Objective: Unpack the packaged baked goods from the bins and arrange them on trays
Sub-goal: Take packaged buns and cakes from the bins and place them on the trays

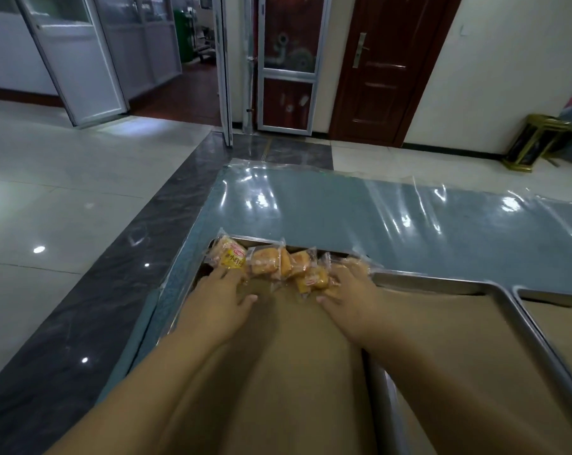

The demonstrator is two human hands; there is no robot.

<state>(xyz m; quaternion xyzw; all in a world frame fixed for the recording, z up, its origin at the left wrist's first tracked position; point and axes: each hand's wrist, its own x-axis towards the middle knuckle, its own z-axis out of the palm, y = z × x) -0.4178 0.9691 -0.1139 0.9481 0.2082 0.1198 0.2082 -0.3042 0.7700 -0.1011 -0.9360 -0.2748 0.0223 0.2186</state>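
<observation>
I'm at the arranging step: left hand (224, 290) & right hand (345, 289) lie flat, fingers straight, gripping nothing, touching the packets (271, 262) bunched at the far-left corner of the tray (442, 281); next, I reckon, even out the row w/o crushing.

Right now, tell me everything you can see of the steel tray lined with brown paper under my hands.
The shallow steel tray lies flat on the plastic-covered table. Its floor is lined with brown paper, mostly bare. Wrapped golden cake packets sit along its far edge, the left hand and right hand resting on them. A second tray lies beside it.
</observation>
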